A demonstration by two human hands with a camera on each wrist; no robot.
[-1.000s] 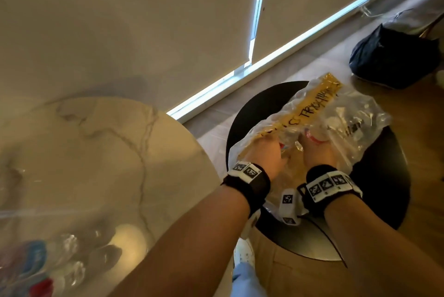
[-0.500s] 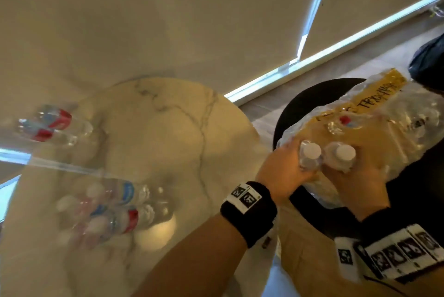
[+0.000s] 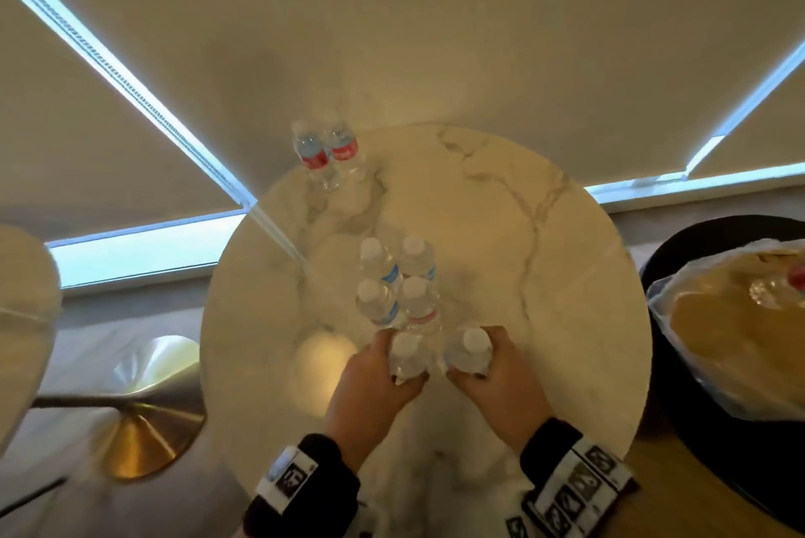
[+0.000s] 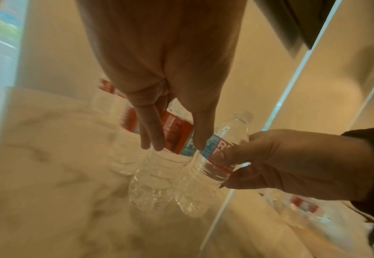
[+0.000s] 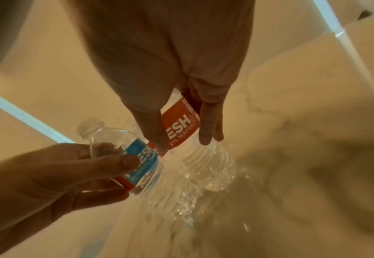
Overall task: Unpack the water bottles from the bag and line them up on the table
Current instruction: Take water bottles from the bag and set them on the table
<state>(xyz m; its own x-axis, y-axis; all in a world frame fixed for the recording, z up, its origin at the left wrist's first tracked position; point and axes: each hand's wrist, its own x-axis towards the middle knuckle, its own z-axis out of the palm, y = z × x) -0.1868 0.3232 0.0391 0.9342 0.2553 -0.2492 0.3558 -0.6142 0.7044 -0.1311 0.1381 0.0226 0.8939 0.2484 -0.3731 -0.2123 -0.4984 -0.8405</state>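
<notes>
On the round marble table (image 3: 544, 319) my left hand (image 3: 383, 367) grips a clear water bottle (image 3: 407, 356) by its label. Right beside it my right hand (image 3: 488, 367) grips a second bottle (image 3: 469, 352). Both bottles are upright at the near end of two short rows of standing bottles (image 3: 394, 280). In the left wrist view my fingers (image 4: 152, 137) curl round the red-and-blue label, and the bottle bases (image 4: 170, 197) sit at or just above the marble. The right wrist view shows the red label (image 5: 179, 125) under my right fingers. The plastic bag (image 3: 732, 346) lies on a black stool at the right.
Two more bottles (image 3: 326, 154) stand at the table's far left edge. The black stool (image 3: 697, 441) adjoins the table's right side. A brass lamp base (image 3: 139, 441) is on the floor to the left. Window blinds hang behind the table.
Both hands lifted a bottle each out of the bag on the stool and carried them left to the table, down to the near end of the rows.
</notes>
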